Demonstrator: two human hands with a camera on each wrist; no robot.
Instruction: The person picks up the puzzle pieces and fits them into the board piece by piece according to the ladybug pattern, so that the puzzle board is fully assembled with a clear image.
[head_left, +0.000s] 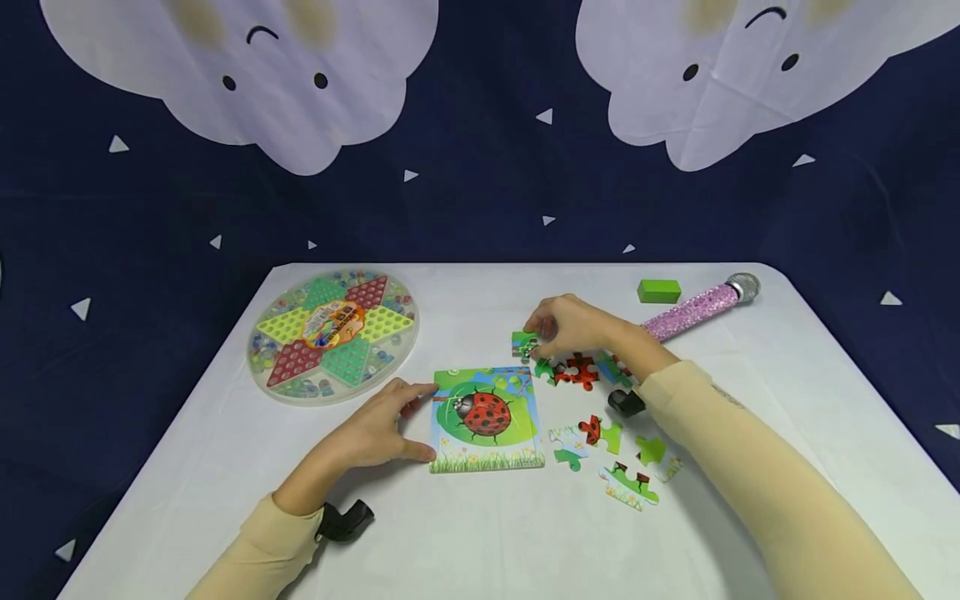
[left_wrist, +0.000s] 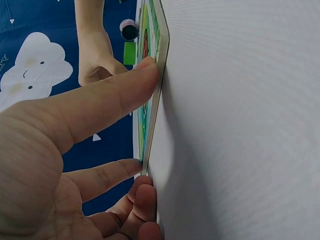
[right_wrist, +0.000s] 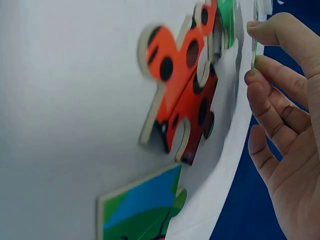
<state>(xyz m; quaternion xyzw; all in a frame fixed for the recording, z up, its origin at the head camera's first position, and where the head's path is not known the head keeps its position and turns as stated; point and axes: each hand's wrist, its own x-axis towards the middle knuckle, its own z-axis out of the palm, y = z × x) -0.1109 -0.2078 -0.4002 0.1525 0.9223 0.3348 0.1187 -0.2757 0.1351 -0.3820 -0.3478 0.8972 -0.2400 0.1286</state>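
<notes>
Pinching one puzzle piece (head_left: pixel 522 343) between thumb and fingertips, our right hand (head_left: pixel 576 323) is just past the board's far edge, near its far right corner. We can't tell if that piece touches the table (head_left: pixel 480 550). Our left hand (head_left: pixel 378 423) isn't grasping: thumb against the near left corner of the ladybug board (head_left: pixel 487 421), index finger against the far part of its left edge, spread wide. Board lies flat, picture side up, mid-table.

Loose stuff, right of the board: we have a red spotted piece (head_left: pixel 581 372) by the right hand, a blue-and-green piece (head_left: pixel 615 369) partly behind the wrist, and more pieces (head_left: pixel 628 487) scattered nearer us. Right wrist view confirms the red one lies flat.

Far right: green block (head_left: pixel 659 292), with a pink glittery microphone (head_left: pixel 693 312) beside it, partly behind the right arm. Far left: round marble game (head_left: pixel 347 371). Behind the table we see a dark blue cloth (head_left: pixel 487 208) with clouds.
</notes>
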